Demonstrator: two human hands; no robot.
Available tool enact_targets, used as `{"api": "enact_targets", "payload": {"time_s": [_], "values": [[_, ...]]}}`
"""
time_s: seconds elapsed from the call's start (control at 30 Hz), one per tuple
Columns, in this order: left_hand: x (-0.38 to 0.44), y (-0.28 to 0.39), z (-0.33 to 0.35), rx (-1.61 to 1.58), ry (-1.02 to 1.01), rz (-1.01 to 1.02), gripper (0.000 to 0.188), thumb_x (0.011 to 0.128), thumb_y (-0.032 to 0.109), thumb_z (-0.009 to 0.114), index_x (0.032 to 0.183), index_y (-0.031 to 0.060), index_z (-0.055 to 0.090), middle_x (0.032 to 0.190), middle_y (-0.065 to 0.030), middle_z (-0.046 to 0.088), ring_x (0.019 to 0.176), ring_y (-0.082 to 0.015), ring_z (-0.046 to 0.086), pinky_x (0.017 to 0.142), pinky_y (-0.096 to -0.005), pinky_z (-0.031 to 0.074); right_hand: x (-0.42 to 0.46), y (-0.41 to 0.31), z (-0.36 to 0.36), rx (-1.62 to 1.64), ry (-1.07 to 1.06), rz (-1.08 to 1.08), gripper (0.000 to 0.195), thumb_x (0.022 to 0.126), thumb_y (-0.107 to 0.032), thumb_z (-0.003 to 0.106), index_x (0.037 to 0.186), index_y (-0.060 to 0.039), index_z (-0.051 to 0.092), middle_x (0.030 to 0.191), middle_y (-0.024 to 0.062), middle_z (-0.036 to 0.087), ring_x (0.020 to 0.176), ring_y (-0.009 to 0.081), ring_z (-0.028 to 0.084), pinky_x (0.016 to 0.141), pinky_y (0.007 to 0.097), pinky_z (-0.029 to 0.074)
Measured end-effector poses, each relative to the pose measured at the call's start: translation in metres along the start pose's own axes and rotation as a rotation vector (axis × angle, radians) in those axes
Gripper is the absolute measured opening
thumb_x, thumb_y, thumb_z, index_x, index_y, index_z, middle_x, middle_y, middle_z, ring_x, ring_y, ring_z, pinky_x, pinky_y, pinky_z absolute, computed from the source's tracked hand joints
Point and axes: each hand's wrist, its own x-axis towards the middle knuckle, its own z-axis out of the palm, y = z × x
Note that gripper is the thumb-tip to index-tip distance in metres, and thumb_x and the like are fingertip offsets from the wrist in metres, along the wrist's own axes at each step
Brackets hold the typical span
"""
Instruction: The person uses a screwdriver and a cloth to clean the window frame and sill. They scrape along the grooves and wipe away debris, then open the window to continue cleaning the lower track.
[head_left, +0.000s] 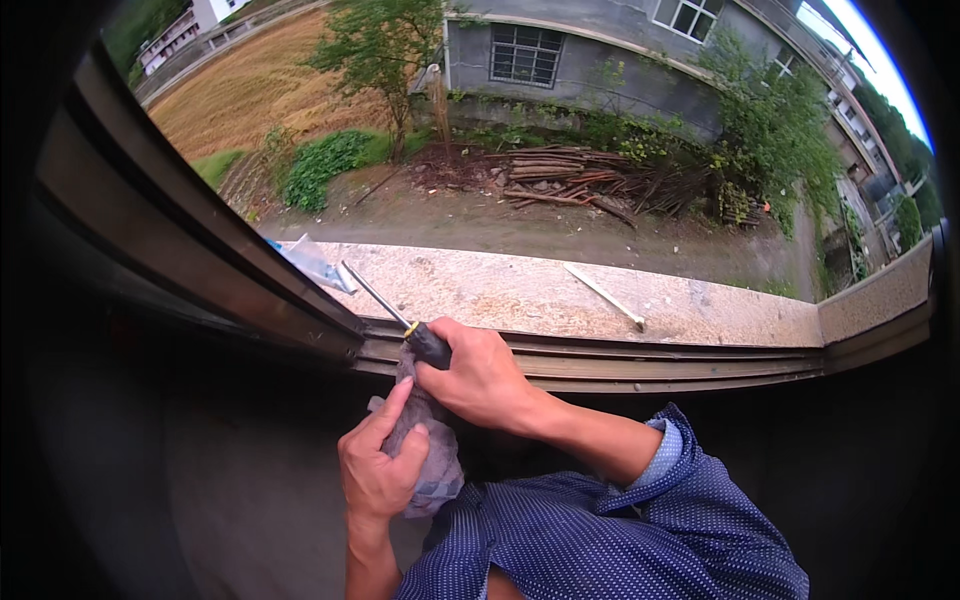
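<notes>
My right hand (480, 375) grips the black handle of a screwdriver (379, 296). The screwdriver's metal shaft points up and left over the outer stone window sill (495, 292). A grey-purple cloth (435, 457) hangs from just below the handle, its upper end partly covered by the right hand. Lower down, my left hand (379, 457) holds the cloth's left side, index finger and thumb stretched along it and the other fingers hidden. Both hands are on the inner side of the metal window track (600, 367).
A clear plastic packet (315, 264) lies on the sill at the left, close to the screwdriver tip. Farther right rests a thin pale stick (604, 295). The brown window frame (187, 225) rises at the left. Outside, below, is a yard with stacked logs (551, 169).
</notes>
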Motion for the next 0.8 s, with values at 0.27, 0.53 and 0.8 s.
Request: {"api": "enact_targets", "payload": {"time_s": [0.27,0.53,0.8], "values": [[0.015,0.0,0.0,0.61,0.006,-0.058,0.041,0.084,0.022,0.068,0.124,0.0176,0.076,0.087,-0.0152,0.072,0.079,-0.0394,0.07,0.073,-0.0487,0.058,-0.011,0.014,-0.024,-0.189,0.126,-0.31,0.05,0.089,-0.022,0.071,0.133,-0.0045,0.057,0.108,0.0207,0.066,0.097,0.0425,0.068,0.082,0.0498,0.056],[0.021,-0.001,-0.005,0.681,0.029,-0.07,0.039,0.084,0.022,0.068,0.122,0.0177,0.077,0.087,-0.0139,0.072,0.078,-0.0381,0.07,0.072,-0.0489,0.057,-0.043,-0.012,-0.106,-0.401,-0.387,-0.275,0.051,0.089,-0.022,0.07,0.136,-0.0077,0.057,0.097,0.0211,0.069,0.084,0.042,0.07,0.071,0.0504,0.058],[0.015,-0.003,-0.002,0.627,0.096,-0.073,0.04,0.085,0.022,0.071,0.124,0.0159,0.076,0.088,-0.0148,0.071,0.077,-0.0383,0.07,0.071,-0.0479,0.057,-0.04,-0.014,-0.076,-0.522,-0.387,-0.355,0.043,0.09,-0.02,0.068,0.13,-0.0063,0.061,0.08,0.0202,0.065,0.064,0.0392,0.068,0.054,0.0488,0.055]]}}
